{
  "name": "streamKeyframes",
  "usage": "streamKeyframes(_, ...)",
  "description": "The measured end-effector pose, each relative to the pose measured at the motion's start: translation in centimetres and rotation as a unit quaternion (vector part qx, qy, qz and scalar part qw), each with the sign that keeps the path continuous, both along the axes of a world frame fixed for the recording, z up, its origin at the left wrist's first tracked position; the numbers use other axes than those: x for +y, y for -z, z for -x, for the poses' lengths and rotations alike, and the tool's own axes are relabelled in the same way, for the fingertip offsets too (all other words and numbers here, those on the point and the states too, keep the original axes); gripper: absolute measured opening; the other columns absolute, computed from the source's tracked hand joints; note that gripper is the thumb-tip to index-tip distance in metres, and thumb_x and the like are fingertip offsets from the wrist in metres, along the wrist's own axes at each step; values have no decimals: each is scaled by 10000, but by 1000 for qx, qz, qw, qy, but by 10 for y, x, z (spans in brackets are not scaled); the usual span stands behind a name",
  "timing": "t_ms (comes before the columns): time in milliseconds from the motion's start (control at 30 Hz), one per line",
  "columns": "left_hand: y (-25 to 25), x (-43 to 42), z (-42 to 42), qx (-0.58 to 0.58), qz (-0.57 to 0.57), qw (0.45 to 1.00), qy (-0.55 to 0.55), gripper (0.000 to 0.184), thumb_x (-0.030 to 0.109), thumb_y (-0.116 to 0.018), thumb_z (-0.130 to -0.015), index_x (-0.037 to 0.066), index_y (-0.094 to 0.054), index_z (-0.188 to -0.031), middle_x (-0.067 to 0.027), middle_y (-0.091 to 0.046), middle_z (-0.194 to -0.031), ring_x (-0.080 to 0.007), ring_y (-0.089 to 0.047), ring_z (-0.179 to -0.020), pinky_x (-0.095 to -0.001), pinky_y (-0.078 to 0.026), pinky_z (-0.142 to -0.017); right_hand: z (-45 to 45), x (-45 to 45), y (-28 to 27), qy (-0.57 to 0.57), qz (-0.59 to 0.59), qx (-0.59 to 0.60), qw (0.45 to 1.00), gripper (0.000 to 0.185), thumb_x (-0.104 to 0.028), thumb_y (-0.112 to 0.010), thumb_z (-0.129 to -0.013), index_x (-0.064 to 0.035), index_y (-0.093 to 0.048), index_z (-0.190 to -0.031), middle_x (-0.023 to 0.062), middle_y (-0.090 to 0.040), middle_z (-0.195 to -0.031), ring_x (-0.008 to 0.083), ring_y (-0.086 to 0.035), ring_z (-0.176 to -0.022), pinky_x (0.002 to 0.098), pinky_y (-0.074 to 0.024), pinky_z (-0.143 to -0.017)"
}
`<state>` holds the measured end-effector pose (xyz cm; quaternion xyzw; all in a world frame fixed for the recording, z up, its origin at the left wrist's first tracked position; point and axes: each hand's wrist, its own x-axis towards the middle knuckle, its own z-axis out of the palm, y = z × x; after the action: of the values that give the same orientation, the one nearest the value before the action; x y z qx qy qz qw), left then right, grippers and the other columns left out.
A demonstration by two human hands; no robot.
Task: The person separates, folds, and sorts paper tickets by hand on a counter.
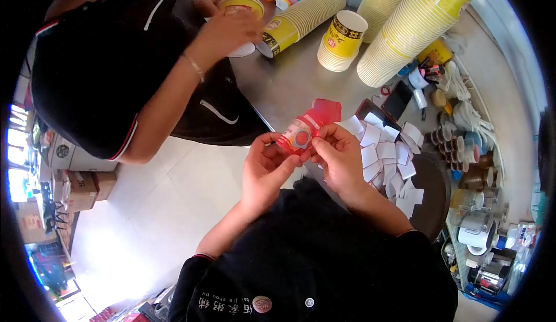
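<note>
Both my hands hold a small red plastic packet (pixel 298 136) with a pale printed label, just off the edge of the metal table (pixel 269 93). My left hand (pixel 263 174) has its fingers curled round the packet's lower left end. My right hand (pixel 340 157) pinches its right side between thumb and fingers. The packet's upper end, a loose red flap, sticks up beyond my fingers. To the right of my right hand lies a heap of white paper pieces (pixel 391 157), spread over the table.
A co-worker (pixel 116 73) at the left handles a yellow paper bowl (pixel 242 3). Tall stacks of yellow paper cups (pixel 414 29), a lying stack (pixel 304 21) and a shorter upright cup stack (pixel 343 41) occupy the table. Phones (pixel 397 99) and jars (pixel 475 232) line the right side.
</note>
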<state>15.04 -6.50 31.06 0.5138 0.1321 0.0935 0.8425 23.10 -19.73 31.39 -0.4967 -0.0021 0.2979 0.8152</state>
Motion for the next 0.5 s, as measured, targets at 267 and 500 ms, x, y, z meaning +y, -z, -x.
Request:
streamKeyframes(267, -18, 0, 12, -14, -135, 990, -31, 431, -63, -587, -768, -13, -409, -1157, -95, -616, -813, -151, -597, -734, -246, -468, -688, 15, 9, -22, -37, -6, -103, 994, 112, -60, -554, -855, -8, -520, -948, 41, -578, -752, 87, -534, -579, 220, -424, -546)
streamKeyframes(500, -24, 1, 24, 7, 18, 999, 31, 126, 7, -534, -835, -39, -547, -952, -110, -629, -806, -142, -586, -686, -234, -462, -643, 13, -3, -26, -80, -2, -97, 992, 115, -121, -547, -883, -22, -532, -939, 29, -568, -729, 66, -467, -506, 204, -352, -440)
